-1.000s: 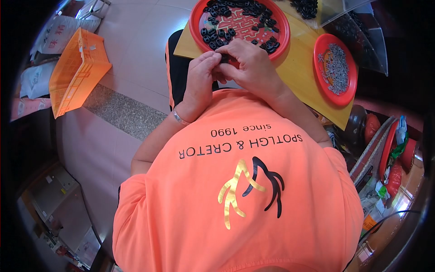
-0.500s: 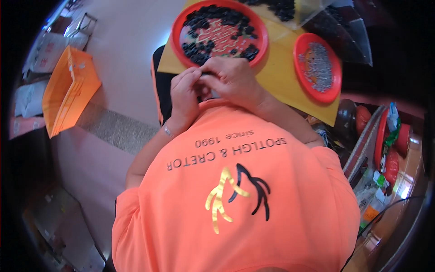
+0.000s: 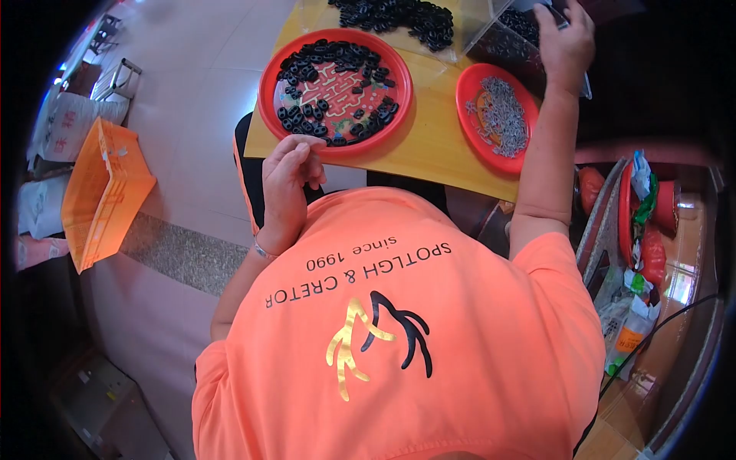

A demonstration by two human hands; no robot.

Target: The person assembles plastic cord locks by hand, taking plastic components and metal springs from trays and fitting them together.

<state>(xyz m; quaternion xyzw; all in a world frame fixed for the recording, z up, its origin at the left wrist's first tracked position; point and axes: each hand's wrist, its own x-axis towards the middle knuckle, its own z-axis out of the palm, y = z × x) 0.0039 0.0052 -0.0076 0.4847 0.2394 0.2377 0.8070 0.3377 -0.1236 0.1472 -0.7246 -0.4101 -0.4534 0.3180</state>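
My left hand (image 3: 287,180) is at the near left rim of the round red tray (image 3: 406,100), its fingers curled together; whether anything is between them is hidden. Many small black parts (image 3: 307,115) ring the patterned tray. My right hand (image 3: 566,46) is over the clear box (image 3: 491,38) at the upper right, with thumb and fingers apart around a small dark piece near the box's edge. The oval red dish (image 3: 469,115) of small silvery pieces (image 3: 502,115) lies between the tray and my right forearm.
A heap of black parts (image 3: 399,19) lies on clear plastic at the back of the yellow table (image 3: 437,146). An orange basket (image 3: 107,192) and white sacks (image 3: 80,126) stand on the floor at left. Bags and red containers (image 3: 653,253) are at right.
My hands were together in front of the tray and are now apart. The right one has moved up and right to the clear box. The view has shifted, showing more of the table.
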